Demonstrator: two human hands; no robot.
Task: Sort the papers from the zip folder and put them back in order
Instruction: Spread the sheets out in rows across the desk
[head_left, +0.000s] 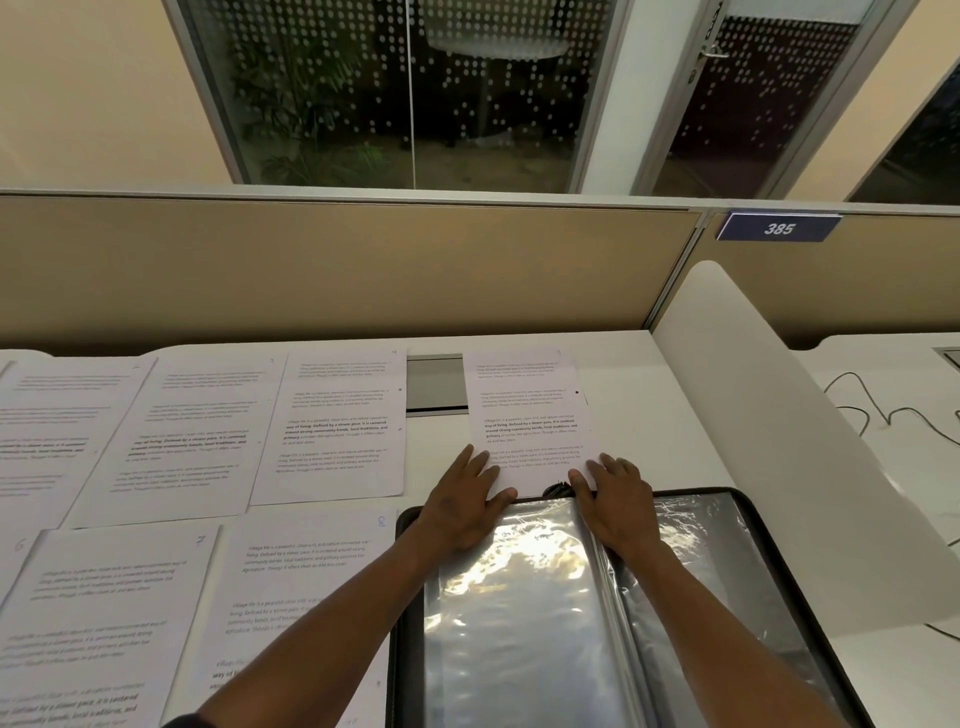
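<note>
Paper (530, 421) lies beyond folder (727, 519); both hands' fingers (485, 467) pinch its near edge.

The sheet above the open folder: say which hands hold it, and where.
Both hands hold the sheet at its bottom edge: the left hand at the lower-left corner, the right hand at the lower-right.
</note>
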